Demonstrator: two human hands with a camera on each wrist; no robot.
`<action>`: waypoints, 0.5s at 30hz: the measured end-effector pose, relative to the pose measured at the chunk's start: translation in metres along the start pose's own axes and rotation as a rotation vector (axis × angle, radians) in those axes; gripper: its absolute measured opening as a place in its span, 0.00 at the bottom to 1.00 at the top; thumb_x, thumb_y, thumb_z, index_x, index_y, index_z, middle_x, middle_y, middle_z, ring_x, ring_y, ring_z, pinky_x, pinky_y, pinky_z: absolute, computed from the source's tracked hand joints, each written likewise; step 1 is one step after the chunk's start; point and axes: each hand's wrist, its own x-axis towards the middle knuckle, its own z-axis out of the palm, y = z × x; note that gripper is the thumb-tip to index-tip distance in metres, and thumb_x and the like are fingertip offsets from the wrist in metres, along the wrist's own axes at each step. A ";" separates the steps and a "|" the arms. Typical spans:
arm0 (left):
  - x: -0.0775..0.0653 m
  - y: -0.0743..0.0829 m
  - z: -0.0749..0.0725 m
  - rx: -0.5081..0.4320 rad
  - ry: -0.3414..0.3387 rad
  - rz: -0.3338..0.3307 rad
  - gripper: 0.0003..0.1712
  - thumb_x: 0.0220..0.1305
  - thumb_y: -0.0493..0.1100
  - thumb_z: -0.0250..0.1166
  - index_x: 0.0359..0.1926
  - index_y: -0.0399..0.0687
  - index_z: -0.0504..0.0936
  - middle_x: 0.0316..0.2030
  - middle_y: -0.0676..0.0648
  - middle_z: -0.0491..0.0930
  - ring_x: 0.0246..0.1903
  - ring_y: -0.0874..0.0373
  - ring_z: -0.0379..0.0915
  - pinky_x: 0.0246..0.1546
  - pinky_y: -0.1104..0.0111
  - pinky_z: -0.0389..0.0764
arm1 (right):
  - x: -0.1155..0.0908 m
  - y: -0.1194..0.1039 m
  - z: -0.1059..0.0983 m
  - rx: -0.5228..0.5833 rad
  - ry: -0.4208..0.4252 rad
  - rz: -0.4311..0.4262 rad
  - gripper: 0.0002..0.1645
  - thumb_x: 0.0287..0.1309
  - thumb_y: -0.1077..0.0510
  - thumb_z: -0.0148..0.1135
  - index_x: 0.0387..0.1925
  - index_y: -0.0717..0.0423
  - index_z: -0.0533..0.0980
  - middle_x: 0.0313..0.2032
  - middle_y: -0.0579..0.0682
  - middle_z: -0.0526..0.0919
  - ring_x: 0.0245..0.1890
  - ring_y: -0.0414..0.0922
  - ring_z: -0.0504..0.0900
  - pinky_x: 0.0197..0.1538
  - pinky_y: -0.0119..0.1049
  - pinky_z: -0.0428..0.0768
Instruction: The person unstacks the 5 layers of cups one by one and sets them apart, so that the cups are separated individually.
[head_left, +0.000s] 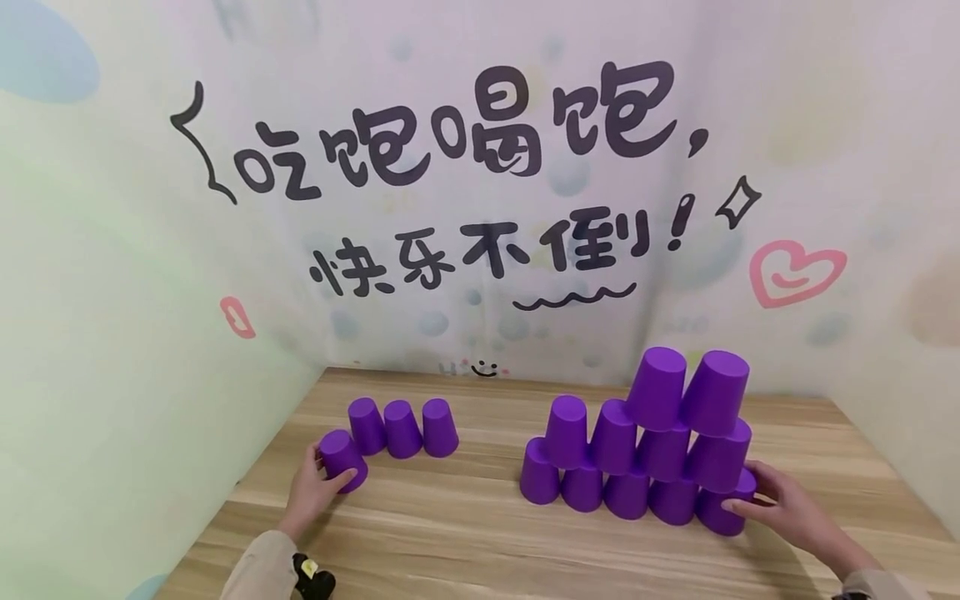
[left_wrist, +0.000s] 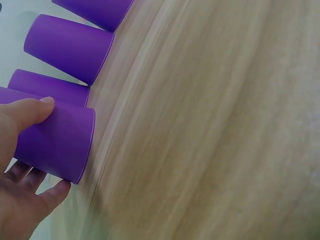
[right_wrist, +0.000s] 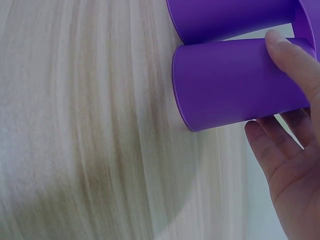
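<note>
At the left, my left hand [head_left: 306, 493] holds an upside-down purple cup [head_left: 341, 458], thumb on its near side and fingers round the far side. The left wrist view shows the thumb lying across this cup [left_wrist: 55, 142], whose rim is close to or on the table. Three more inverted purple cups [head_left: 402, 431] stand in a row just behind it. At the right, purple cups [head_left: 617, 437] are stacked in three tiers, two on top. My right hand [head_left: 787, 504] grips the bottom tier's right-end cup [right_wrist: 235, 82] between thumb and fingers.
Everything stands on a wood-grain table [head_left: 450, 533]. A printed cloth backdrop [head_left: 480, 333] with dark lettering rises along the table's back edge and sides. Bare tabletop separates the row of cups from the stack.
</note>
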 end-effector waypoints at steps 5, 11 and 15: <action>0.002 -0.002 0.000 -0.001 -0.002 0.008 0.40 0.52 0.33 0.63 0.58 0.24 0.48 0.54 0.22 0.57 0.53 0.30 0.56 0.52 0.47 0.63 | 0.001 0.001 0.000 0.012 -0.005 0.011 0.26 0.45 0.69 0.63 0.48 0.65 0.67 0.39 0.24 0.71 0.37 0.26 0.74 0.32 0.27 0.78; 0.005 -0.002 0.001 -0.006 -0.010 0.015 0.40 0.52 0.35 0.63 0.58 0.24 0.48 0.54 0.21 0.57 0.53 0.30 0.55 0.52 0.46 0.62 | 0.000 0.002 0.000 0.026 -0.002 0.016 0.26 0.45 0.69 0.63 0.49 0.60 0.67 0.39 0.24 0.72 0.37 0.26 0.74 0.32 0.27 0.78; 0.005 0.003 -0.003 -0.005 -0.015 0.011 0.44 0.52 0.38 0.64 0.61 0.27 0.46 0.55 0.23 0.56 0.56 0.32 0.53 0.56 0.46 0.57 | 0.000 0.001 0.001 0.024 0.000 -0.001 0.26 0.45 0.69 0.63 0.48 0.62 0.67 0.39 0.25 0.72 0.37 0.26 0.74 0.32 0.28 0.78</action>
